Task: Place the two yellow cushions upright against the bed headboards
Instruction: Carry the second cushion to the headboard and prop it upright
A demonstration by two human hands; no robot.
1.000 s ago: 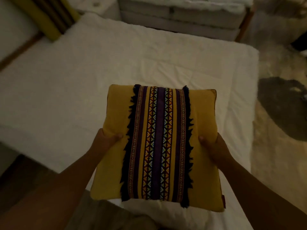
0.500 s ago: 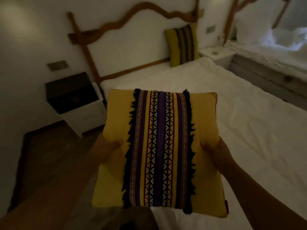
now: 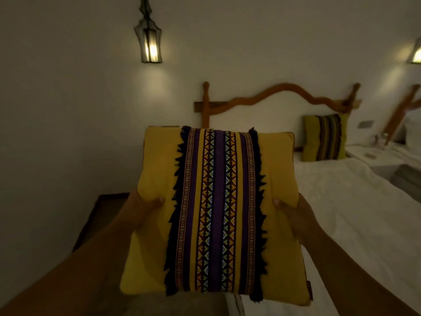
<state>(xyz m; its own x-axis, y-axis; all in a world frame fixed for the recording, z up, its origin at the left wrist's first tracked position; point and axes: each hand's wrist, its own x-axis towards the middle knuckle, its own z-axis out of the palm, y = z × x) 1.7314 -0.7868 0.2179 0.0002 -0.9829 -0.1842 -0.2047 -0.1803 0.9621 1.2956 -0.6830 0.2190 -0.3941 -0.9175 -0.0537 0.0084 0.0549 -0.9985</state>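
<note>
I hold a yellow cushion with a purple patterned band and dark fringe in front of me, face up. My left hand grips its left edge and my right hand grips its right edge. A second yellow cushion stands upright on the white bed, leaning at the right end of the wavy wooden headboard. The held cushion hides the left part of the headboard's base and the near bed.
A lit wall lantern hangs on the white wall to the left of the headboard. Another lamp glows at the far right. A white bedside table and a second headboard lie to the right. A dark nightstand top sits at left.
My view has swung up and toward the headboard; the bed and the standing cushion now lie ahead at right. Both hands keep the same grip on the held cushion.
</note>
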